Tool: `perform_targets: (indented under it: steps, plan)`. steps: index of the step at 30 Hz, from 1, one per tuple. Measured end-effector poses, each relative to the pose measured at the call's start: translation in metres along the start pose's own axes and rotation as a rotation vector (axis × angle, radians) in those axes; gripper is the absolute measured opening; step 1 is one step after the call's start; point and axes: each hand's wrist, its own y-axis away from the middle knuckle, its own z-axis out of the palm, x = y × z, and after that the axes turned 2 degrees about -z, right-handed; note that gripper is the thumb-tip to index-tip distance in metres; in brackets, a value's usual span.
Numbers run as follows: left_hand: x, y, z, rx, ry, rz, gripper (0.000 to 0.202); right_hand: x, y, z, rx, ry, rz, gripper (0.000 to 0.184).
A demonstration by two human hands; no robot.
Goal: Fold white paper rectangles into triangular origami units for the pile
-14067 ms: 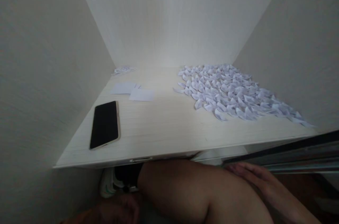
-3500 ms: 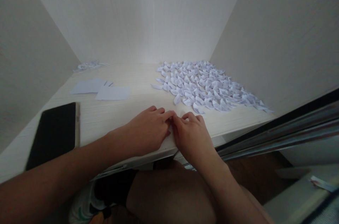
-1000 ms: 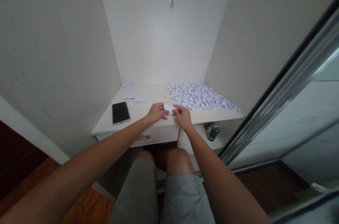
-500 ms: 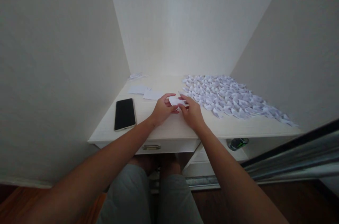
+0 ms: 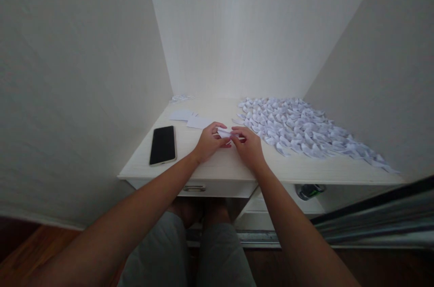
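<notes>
Between my hands, just over the white desk (image 5: 210,165), is a small piece of white paper (image 5: 224,133), partly folded. My left hand (image 5: 208,142) pinches its left side with thumb and fingers. On the other side, my right hand (image 5: 248,146) grips the right edge, its thumb and forefinger pressed together on the paper. The fingers hide part of the paper. Beyond my left hand lie flat white paper sheets (image 5: 199,122). To the right of my right hand spreads a large heap of small folded white paper pieces (image 5: 294,126).
A black-screened phone (image 5: 163,145) lies left of my left forearm. Thin paper scraps (image 5: 179,97) sit in the back left corner. Walls enclose the desk on three sides. Under the desktop are a drawer handle (image 5: 194,188) and a dark can (image 5: 309,191) on a shelf.
The paper in my hands has gone from a flatter, wider shape to a narrower, folded one. My right fingers have closed further over it. The camera view has shifted slightly.
</notes>
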Motion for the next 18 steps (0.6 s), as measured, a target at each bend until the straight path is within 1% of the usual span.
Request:
perform_targets:
  steps: [4, 8, 12, 18]
  plan:
    - [0.0016, 0.0019, -0.0006, 0.001, -0.005, 0.021, 0.059, 0.0008, -0.0022, -0.0022, -0.021, -0.044, 0.045, 0.019]
    - [0.0009, 0.0015, -0.0011, 0.023, -0.001, 0.001, 0.049, 0.0022, -0.0031, -0.0032, -0.077, -0.051, 0.040, 0.025]
    - [0.0004, 0.0005, -0.0003, 0.065, -0.012, -0.008, 0.044, 0.0021, -0.0016, -0.0007, -0.071, -0.036, 0.031, 0.033]
    - [0.0039, -0.0004, 0.0012, 0.092, -0.031, -0.034, 0.044, -0.0062, 0.0007, -0.0023, -0.020, 0.117, -0.065, 0.017]
